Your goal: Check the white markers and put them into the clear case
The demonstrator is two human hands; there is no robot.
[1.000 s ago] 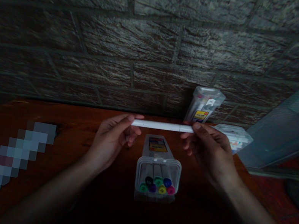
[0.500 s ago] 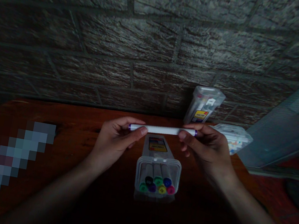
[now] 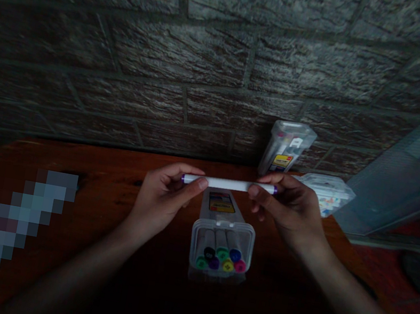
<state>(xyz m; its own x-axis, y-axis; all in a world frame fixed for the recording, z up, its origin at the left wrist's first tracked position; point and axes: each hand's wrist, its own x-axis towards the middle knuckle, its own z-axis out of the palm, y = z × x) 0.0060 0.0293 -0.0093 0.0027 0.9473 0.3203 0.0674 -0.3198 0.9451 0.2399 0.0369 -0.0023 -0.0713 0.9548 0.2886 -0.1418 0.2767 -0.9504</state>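
Observation:
A white marker (image 3: 228,184) with purple ends lies level between my two hands. My left hand (image 3: 165,195) pinches it near its left end between thumb and fingers. Near the other end, my right hand (image 3: 292,209) grips it the same way. Just below the marker, a clear plastic case (image 3: 252,240) lies on the table with its open end towards me. Several markers (image 3: 222,254) sit inside, showing green, black, blue, purple, yellow and pink ends.
Behind my right hand a closed clear marker case (image 3: 286,149) stands upright by the brick wall (image 3: 219,61). Another clear box (image 3: 331,197) rests to its right. A blurred-out patch (image 3: 29,212) covers something on the wooden table (image 3: 102,170) at left. A glassy panel (image 3: 410,149) stands at right.
The marker has levelled slightly, its right part a touch lower. Both hands keep their hold, and the cases have not moved.

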